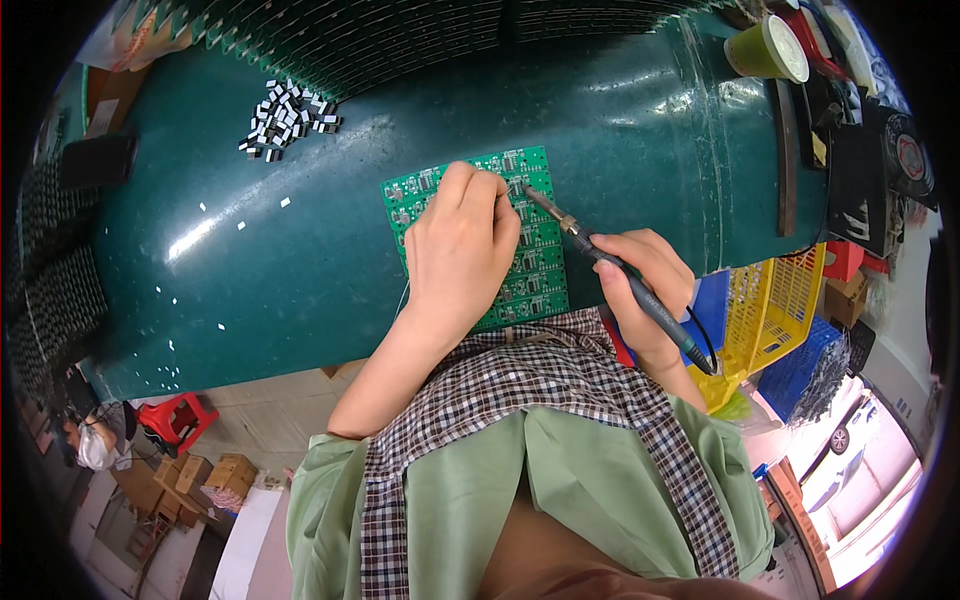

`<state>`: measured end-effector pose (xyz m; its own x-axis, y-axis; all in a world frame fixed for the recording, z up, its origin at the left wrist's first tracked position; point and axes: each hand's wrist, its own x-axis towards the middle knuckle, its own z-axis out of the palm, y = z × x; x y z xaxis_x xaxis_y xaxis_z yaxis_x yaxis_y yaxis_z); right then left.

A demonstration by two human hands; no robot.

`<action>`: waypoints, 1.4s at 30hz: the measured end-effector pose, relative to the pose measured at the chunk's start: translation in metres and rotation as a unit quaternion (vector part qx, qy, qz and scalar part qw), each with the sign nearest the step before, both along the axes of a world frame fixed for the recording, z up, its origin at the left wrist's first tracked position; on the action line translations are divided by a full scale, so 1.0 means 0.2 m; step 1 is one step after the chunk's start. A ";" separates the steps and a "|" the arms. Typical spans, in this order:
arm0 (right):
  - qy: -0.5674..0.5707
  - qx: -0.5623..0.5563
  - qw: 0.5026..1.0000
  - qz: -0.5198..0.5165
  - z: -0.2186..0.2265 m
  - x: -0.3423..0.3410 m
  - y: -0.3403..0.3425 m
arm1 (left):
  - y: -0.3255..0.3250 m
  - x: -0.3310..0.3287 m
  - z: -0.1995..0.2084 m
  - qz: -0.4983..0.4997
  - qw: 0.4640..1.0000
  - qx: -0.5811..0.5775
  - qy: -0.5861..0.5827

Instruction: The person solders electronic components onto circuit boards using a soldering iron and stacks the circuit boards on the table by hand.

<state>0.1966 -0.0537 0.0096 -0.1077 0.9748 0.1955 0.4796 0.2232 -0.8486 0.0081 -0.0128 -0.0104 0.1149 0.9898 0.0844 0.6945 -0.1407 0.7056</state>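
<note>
A green circuit board panel (540, 258) with rows of small parts lies at the table's near edge. My left hand (460, 240) rests over its left and middle part, fingers curled down and pressed together. What they pinch is hidden under the hand; a thin pale strand (403, 300) shows beside the wrist. My right hand (645, 285) is closed round the handle of a soldering iron (640, 295). The iron slants up to the left, its tip at the upper right of the panel, close to my left fingertips. Whether the tip touches cannot be made out.
On the green table (330, 260) a pile of small black-and-white parts (288, 120) lies at the far left, with white scraps (241, 226) nearby. Stacked green boards (400, 40) line the back. A green cup (765, 50) stands far right; a yellow basket (775, 315) is below the right edge.
</note>
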 end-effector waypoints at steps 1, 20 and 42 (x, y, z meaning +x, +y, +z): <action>0.002 0.004 1.000 0.002 -0.01 0.00 0.00 | 0.00 0.00 0.00 -0.002 1.000 0.002 0.005; -0.001 0.028 1.000 -0.008 0.00 0.01 -0.08 | -0.05 0.00 -0.01 -0.016 0.999 0.031 0.022; -0.017 0.045 0.999 0.021 -0.02 0.00 -0.10 | -0.09 0.00 -0.02 -0.049 0.998 0.017 -0.018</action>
